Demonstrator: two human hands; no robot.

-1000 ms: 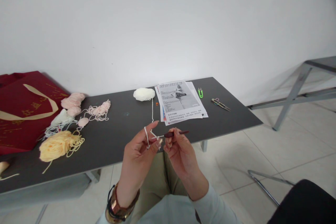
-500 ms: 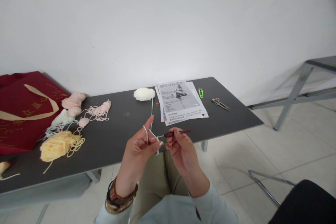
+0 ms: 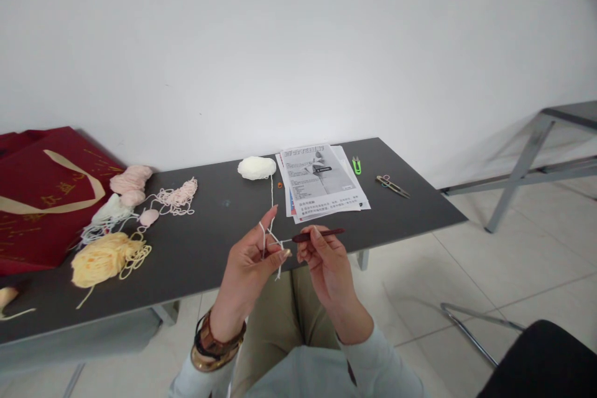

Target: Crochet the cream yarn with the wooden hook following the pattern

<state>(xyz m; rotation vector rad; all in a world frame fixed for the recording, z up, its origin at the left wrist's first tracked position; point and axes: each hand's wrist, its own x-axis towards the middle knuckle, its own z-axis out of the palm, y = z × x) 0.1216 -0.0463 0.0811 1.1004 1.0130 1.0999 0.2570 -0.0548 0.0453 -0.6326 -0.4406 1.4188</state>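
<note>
My left hand (image 3: 254, 259) pinches a strand of white yarn (image 3: 272, 193) between thumb and fingers, with the index finger raised and the yarn looped around it. The strand runs back to a white yarn ball (image 3: 257, 168) near the wall. In my right hand (image 3: 326, 264) is a crochet hook (image 3: 318, 235) with a dark red handle, held between thumb and fingers. Its thin metal shaft points left and meets the yarn at my left fingertips. A short tail of yarn hangs below the left thumb.
Printed sheets (image 3: 321, 183) lie on the dark table (image 3: 219, 261), with green thread snips (image 3: 357, 165) and scissors (image 3: 392, 186) to their right. A yellow yarn bundle (image 3: 105, 259), pink yarn (image 3: 177, 196) and a red bag (image 3: 51, 199) are on the left. A black chair (image 3: 541, 364) stands at lower right.
Both hands have shifted slightly to the right. The crochet hook has moved a little rightward with my right hand, its shaft still at the yarn.
</note>
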